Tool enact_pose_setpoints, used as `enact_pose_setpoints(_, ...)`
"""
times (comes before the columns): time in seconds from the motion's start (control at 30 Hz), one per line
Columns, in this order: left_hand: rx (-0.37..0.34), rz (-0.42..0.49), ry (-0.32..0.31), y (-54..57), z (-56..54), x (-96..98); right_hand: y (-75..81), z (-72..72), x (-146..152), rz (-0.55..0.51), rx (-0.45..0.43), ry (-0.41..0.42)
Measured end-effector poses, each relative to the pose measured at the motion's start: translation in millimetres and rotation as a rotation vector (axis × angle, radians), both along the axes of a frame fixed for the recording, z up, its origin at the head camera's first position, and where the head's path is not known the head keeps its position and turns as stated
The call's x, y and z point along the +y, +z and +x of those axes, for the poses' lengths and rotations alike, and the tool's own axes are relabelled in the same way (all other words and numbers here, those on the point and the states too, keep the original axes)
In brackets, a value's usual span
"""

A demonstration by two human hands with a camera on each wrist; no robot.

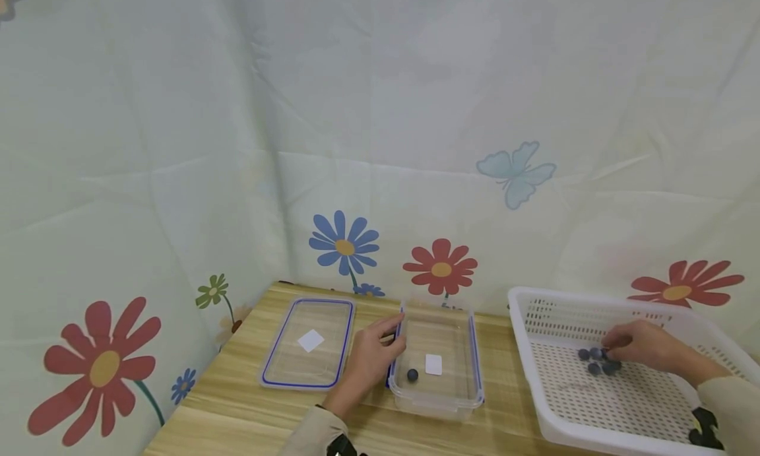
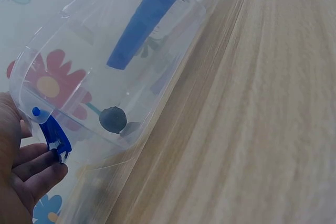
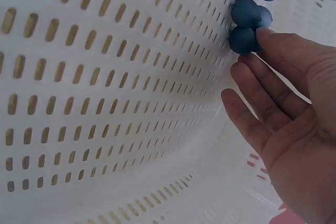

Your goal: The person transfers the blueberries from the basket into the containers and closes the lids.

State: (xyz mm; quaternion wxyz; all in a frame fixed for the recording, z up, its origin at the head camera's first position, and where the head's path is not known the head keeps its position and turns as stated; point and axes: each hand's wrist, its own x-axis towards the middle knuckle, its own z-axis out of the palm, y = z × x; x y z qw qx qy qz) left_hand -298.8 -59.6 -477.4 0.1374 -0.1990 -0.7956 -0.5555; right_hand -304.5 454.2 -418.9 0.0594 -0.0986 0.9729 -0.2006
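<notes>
In the head view a clear plastic food container (image 1: 439, 400) with blue latches stands at mid-table, one blueberry (image 1: 412, 375) inside it. My left hand (image 1: 375, 354) grips its left side; in the left wrist view the fingers curl beside a blue latch (image 2: 56, 137). To the right, several blueberries (image 1: 595, 369) lie grouped on the floor of a white perforated basket (image 1: 546, 403). My right hand (image 1: 644, 345) reaches into that basket. The right wrist view shows its thumb and fingertips pinching one blueberry (image 3: 242, 40) at the edge of the cluster.
A clear lid (image 1: 291, 363) with a blue seal and a white label lies left of the container. Behind the wooden table (image 1: 225, 416) hangs a pale curtain (image 1: 380, 113) printed with flowers and a butterfly. The basket's raised rim surrounds my right hand.
</notes>
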Motion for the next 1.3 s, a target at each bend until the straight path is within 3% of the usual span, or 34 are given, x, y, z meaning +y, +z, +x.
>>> enact_pose_setpoints(0.37, -0.003, 0.001, -0.010, 1.7, 2.2, 1.0, -0.9, -0.7, -2.9, 0.000, -0.018, -0.014)
enact_pose_setpoints(0.77, 0.016, 0.004, -0.006, 3.2, 2.0, 2.6, 1.7, -1.1, 1.0, -0.010, 0.056, -0.006)
enact_pose_setpoints(1.13, 0.023, 0.016, -0.002, 1.0, 1.4, 0.7, 33.5, 4.7, -1.3, 0.017, 0.239, 0.015)
enact_pose_setpoints(1.3, 0.022, 0.016, 0.000, -0.1, 0.8, 0.1, 46.9, 7.9, -5.9, -0.005, 0.251, -0.009)
